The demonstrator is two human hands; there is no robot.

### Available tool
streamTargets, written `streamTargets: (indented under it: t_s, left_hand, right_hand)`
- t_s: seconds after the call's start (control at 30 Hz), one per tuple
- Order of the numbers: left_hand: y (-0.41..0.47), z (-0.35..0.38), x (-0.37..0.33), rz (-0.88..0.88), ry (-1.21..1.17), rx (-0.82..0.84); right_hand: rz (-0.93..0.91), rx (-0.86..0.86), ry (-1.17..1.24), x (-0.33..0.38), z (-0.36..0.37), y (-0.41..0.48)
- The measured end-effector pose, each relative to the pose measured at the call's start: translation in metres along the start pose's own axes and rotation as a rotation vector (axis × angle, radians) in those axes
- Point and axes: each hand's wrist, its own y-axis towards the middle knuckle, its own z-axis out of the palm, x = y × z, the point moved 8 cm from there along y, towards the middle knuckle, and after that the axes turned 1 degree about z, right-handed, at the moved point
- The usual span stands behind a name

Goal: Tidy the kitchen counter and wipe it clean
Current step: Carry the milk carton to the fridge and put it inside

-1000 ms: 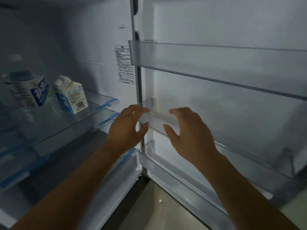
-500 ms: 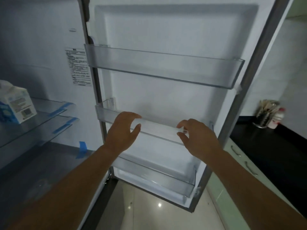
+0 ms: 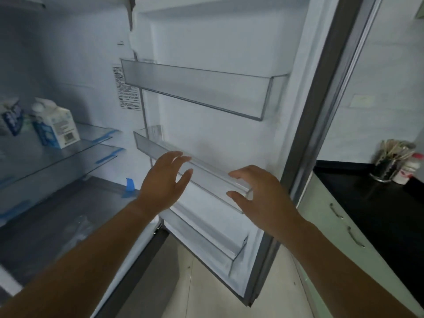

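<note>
An open fridge fills the view, its door [image 3: 229, 42] swung out to the right with three clear door bins. My left hand [image 3: 164, 180] and my right hand [image 3: 259, 193] hover in front of the middle door bin [image 3: 206, 175], fingers spread and relaxed, holding nothing. Whether they touch the bin I cannot tell. Two blue-and-white milk cartons [image 3: 56, 125] stand on a glass shelf [image 3: 91, 136] inside the fridge at the left. The black kitchen counter [image 3: 378, 198] lies at the right, past the door.
A metal utensil holder [image 3: 387, 161] and a small white bottle with a red cap [image 3: 408, 168] stand at the counter's far end. Pale green drawers [image 3: 344, 230] run under the counter. Tiled floor shows below the door. Blue tape strips mark the shelves.
The view swung right then partly back left, so the cartons show again. Both hands stay spread before the middle door bin, the right one now near its right end.
</note>
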Motion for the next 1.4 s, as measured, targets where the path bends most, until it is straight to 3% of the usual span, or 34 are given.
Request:
streamTargets:
  t_s: [0.3, 0.57, 1.07, 1.23, 1.4]
  left_hand:
    - [-0.038, -0.010, -0.068, -0.090, -0.024, -0.009]
    - [-0.074, -0.016, -0.108, -0.209, 0.021, -0.058]
    - [-0.152, -0.072, -0.045, -0.408, 0.172, -0.058]
    - [-0.182, -0.115, -0.011, -0.532, 0.205, -0.083]
    - [-0.201, -0.169, 0.034, -0.540, 0.249, -0.120]
  right_hand:
    - [-0.087, -0.253, 0.172, -0.035, -0.087, -0.048]
    - [-0.029, -0.441, 0.289, -0.066, -0.089, -0.054]
    - [-0.123, -0.330, 0.498, 0.021, -0.023, -0.065]
    - [-0.280, -0.275, 0.573, 0.083, 0.014, -0.065]
    - [-0.441, -0.241, 0.564, 0.153, 0.056, -0.055]
